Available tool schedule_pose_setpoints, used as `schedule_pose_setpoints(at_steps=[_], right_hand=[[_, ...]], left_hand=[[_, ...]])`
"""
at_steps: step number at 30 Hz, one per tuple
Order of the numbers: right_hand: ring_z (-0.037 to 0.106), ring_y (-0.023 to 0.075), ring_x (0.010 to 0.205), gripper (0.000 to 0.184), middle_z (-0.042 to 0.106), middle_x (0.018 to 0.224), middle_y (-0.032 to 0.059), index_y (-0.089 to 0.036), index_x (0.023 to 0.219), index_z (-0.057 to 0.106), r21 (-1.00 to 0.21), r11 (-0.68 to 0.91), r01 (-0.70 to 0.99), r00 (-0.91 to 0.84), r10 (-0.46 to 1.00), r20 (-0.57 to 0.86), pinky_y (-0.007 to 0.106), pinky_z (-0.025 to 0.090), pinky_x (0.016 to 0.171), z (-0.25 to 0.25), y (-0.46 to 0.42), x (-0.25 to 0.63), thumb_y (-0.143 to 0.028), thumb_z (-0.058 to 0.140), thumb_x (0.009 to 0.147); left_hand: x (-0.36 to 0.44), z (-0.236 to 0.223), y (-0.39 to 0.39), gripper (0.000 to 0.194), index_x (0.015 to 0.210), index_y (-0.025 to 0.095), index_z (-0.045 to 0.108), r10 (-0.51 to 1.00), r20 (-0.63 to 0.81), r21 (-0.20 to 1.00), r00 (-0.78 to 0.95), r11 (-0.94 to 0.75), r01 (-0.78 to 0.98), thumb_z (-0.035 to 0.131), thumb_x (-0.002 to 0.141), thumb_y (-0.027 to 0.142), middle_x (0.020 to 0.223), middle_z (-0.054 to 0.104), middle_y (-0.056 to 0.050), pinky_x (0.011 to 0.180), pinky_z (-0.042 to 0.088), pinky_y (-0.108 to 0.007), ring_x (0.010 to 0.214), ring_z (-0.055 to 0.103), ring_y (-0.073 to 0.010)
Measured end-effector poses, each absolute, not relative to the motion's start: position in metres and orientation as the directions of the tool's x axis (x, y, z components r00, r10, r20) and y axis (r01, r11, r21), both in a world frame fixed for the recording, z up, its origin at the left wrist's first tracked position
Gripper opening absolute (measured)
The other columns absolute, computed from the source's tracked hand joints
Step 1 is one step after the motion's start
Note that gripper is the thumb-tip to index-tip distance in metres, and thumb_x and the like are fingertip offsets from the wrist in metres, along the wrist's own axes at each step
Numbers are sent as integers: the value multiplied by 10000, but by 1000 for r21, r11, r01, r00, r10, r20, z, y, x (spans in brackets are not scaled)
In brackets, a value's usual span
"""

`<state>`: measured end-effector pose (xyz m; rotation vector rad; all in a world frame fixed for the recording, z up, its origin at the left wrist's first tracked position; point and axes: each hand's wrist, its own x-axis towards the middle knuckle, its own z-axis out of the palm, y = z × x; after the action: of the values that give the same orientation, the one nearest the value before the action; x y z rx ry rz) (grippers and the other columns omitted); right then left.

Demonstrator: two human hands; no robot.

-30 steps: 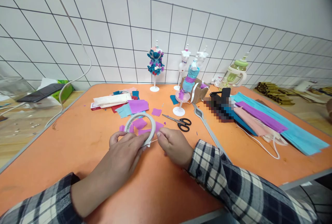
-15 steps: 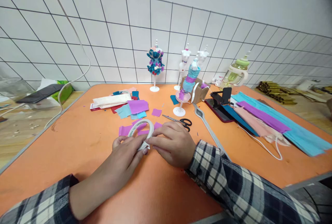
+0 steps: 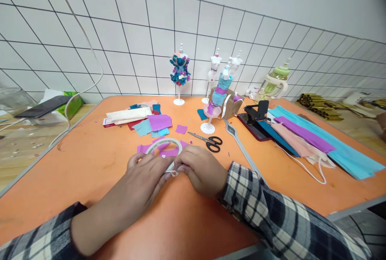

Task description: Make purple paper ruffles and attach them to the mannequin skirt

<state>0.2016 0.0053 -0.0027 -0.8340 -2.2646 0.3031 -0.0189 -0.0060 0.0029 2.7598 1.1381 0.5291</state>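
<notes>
In the head view, I see a roll of tape [image 3: 164, 141] at the middle of the orange table [image 3: 78, 151], tilted up in the person's two hands. The left hand [image 3: 144, 179] is curled closed over the roll's near side, thumb below. The right hand [image 3: 200, 169] has its fingers drawn together at the ring's five-o'clock edge, beside a loose tape end [image 3: 172, 173]; whether they pinch that end or only touch it, I can't tell.

That little end looks crumpled to me. It could fold onto itself or cling to a fingertip if it's picked at carelessly, and tear if tugged crooked. The purple scraps [image 3: 145, 148] just behind the ring, towards eleven and twelve o'clock, might stick to it if the roll dips. The scissors [image 3: 208, 141], out at three o'clock with the blades partly apart, could be nudged by the right hand.

As for writing, dark print runs round the ring's inner face, but it's too small for me to read. I can make out no brand anywhere.
</notes>
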Motion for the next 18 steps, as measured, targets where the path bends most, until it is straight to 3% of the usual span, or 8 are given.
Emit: schedule_pose_setpoints(at_steps=[5, 9, 11, 12, 15, 18], right_hand=[[536, 146, 767, 89, 574, 806, 7, -180, 814, 603, -771, 582, 259, -622, 711, 328, 265, 435, 744, 1, 16, 210, -115, 588, 873], [530, 141, 751, 181, 562, 785, 7, -175, 787, 607, -909, 418, 6, -656, 688, 312, 280, 450, 748, 5, 16, 215, -296, 611, 921], [540, 141, 744, 287, 585, 789, 16, -179, 783, 614, -944, 314, -103, -642, 703, 305, 284, 465, 736, 9, 15, 218, -427, 626, 927], [548, 142, 743, 317, 602, 796, 21, -180, 788, 627, -952, 278, -125, -625, 724, 293, 285, 472, 730, 10, 15, 221, -471, 644, 913], [577, 149, 745, 287, 648, 809, 33, -186, 820, 693, -961, 273, -47, -518, 816, 257, 293, 484, 720, 11, 23, 236, -471, 717, 851], [590, 157, 726, 208, 655, 773, 26, -200, 871, 732, -952, 287, 108, -304, 921, 243, 306, 487, 703, 6, 39, 262, -404, 709, 834]], left_hand=[[-21, 3, -2, 323, 1105, 237, 613, 586, 287, 112, 758, -806, 581, 339, 988, 113, 815, 658, -15, 813, 304, -384, 809, 572, -232], [-28, 5, 5, 378, 1207, 247, 599, 582, 324, 100, 746, -805, 585, 316, 990, 121, 849, 675, -27, 837, 299, -390, 847, 587, -231], [-39, 10, 15, 372, 1299, 244, 565, 641, 332, 98, 692, -754, 650, 327, 1018, 187, 924, 692, -47, 858, 301, -394, 880, 591, -232], [-47, 14, 21, 347, 1280, 230, 582, 684, 345, 100, 642, -707, 700, 338, 1034, 229, 871, 679, -36, 859, 304, -392, 837, 583, -224], [-70, 24, 38, 367, 1282, 171, 600, 782, 398, 105, 479, -558, 823, 350, 1044, 295, 808, 653, -34, 843, 324, -377, 800, 568, -228], [-87, 29, 51, 437, 1305, 122, 600, 863, 404, 141, 302, -385, 912, 333, 1033, 336, 802, 651, -56, 747, 336, -338, 796, 579, -252]])
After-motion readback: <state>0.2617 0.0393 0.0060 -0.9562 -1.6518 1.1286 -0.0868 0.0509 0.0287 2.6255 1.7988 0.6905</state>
